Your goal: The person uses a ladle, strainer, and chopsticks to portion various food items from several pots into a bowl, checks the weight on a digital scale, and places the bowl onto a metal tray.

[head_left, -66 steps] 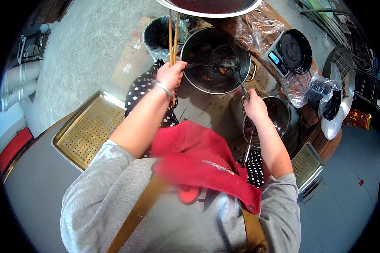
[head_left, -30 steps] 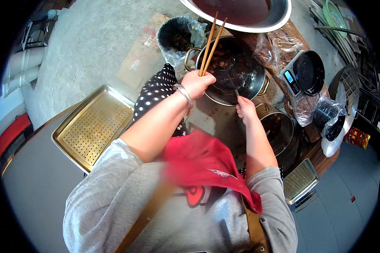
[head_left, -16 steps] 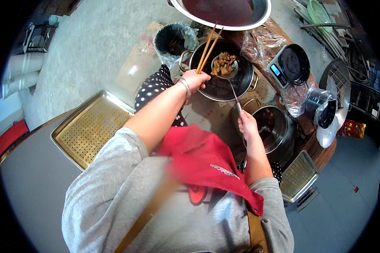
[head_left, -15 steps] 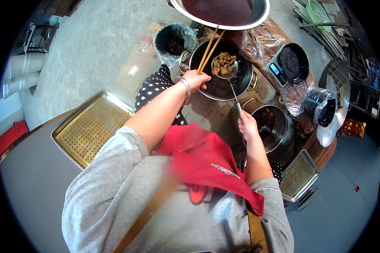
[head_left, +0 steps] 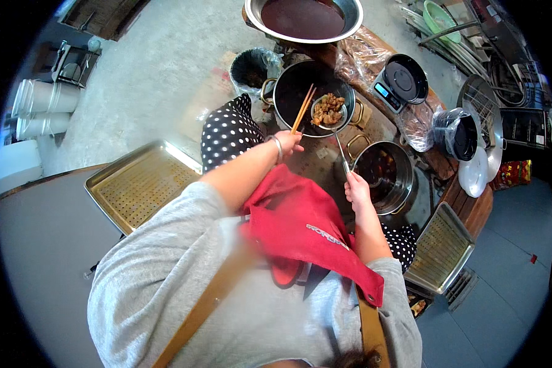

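My left hand (head_left: pixel 286 143) is closed around a pair of wooden chopsticks (head_left: pixel 303 111), whose tips point up over the large dark pot (head_left: pixel 286 86). In my right hand (head_left: pixel 357 189) is the long handle of a metal skimmer (head_left: pixel 341 151). Brown chunks of cooked food (head_left: pixel 328 110) are heaped in its bowl, which is held above the right half of that pot. The chopstick tips are beside the heap, apart from it. Close by my right hand stands a smaller steel pot (head_left: pixel 403 180) with dark liquid and some pieces in it.
Beyond the pot is a wide metal basin (head_left: pixel 354 23) of dark red liquid. A lined bin (head_left: pixel 273 59) stands left of the pot. To the right are a digital scale (head_left: pixel 386 92) bearing a black bowl (head_left: pixel 407 81), wrapped black bowls (head_left: pixel 463 138) and perforated trays (head_left: pixel 438 254), (head_left: pixel 147 184).
The chopsticks have swung away from me and to the left of the skimmer's bowl, lower in view. The whole view has shifted a little; the skimmer still holds the food over the pot.
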Demonstrator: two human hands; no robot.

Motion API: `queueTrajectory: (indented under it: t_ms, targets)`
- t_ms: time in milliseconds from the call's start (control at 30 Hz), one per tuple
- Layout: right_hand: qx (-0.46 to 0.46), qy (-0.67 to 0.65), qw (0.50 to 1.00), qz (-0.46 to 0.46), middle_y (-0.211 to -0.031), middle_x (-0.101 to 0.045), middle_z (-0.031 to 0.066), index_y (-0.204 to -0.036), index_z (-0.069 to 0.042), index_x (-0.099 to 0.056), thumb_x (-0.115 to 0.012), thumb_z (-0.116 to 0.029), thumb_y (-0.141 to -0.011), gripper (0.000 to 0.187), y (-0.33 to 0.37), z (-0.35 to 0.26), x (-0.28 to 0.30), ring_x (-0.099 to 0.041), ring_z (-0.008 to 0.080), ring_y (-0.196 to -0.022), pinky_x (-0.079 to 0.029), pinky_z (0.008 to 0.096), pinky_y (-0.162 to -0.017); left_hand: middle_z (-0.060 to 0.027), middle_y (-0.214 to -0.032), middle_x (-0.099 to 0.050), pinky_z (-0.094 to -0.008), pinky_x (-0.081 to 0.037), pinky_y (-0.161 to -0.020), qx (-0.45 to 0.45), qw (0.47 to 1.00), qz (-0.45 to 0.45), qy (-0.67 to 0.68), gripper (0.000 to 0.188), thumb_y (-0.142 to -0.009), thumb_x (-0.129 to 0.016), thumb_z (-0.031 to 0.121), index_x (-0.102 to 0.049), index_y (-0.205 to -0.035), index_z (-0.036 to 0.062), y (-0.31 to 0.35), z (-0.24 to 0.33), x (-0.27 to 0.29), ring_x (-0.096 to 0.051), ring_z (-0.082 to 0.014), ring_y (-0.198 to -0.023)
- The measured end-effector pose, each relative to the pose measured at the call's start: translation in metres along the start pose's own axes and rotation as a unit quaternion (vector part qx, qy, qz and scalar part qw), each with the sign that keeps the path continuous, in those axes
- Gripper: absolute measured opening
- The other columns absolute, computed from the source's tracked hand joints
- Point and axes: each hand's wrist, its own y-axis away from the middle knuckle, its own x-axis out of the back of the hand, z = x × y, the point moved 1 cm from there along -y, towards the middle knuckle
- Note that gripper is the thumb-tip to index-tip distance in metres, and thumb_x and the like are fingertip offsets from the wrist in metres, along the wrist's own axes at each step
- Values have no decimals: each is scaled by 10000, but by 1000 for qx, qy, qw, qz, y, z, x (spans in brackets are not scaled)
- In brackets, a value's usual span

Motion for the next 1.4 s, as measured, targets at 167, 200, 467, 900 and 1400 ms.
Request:
queueTrajectory:
  t_ms: [167,200,467,900,1400]
  targets:
    - [20,-23,999,-12,-590,-450,-41,-1071,-123,-548,-520,-272,-896,232,8,7,11,-355,49,-403,-247,193,-344,-117,-958,-626,-250,-268,-355,-22,999,17,47,332,-893,-454,326,-461,-1169,142,11,-11,9,-307,-80,-394]
    - [24,-29,999,-20,-588,-455,-38,-1078,-118,-553,-531,-279,-891,248,8,8,13,-363,51,-403,-250,194,-347,-121,-963,-623,-252,-267,-355,-12,999,17,44,347,-894,-443,345,-459,-1172,139,11,-12,12,-306,-83,-392]
    - [47,-19,998,-37,-574,-445,-44,-1082,-108,-554,-505,-257,-907,235,25,-14,19,-347,40,-390,-243,189,-339,-107,-1004,-627,-369,-423,-546,-61,981,143,-117,361,-881,-407,300,-521,-1162,104,-32,-11,42,-506,-179,-597]
    - [34,50,997,-40,-623,-485,-28,-1175,-102,-524,-529,-254,-893,321,67,-85,45,-313,30,-397,-208,176,-353,-89,-1153,-582,-355,-450,-886,-222,845,139,-465,391,-866,-446,163,-506,-1246,235,0,87,35,-574,-261,-1022]
    - [30,60,998,-8,-616,-472,-34,-1197,-98,-514,-518,-244,-901,330,72,-83,39,-321,30,-394,-224,173,-353,-47,-830,-630,-277,-463,-666,-300,924,105,-214,342,-872,-498,131,-555,-1208,158,-36,69,40,-558,-135,-709]
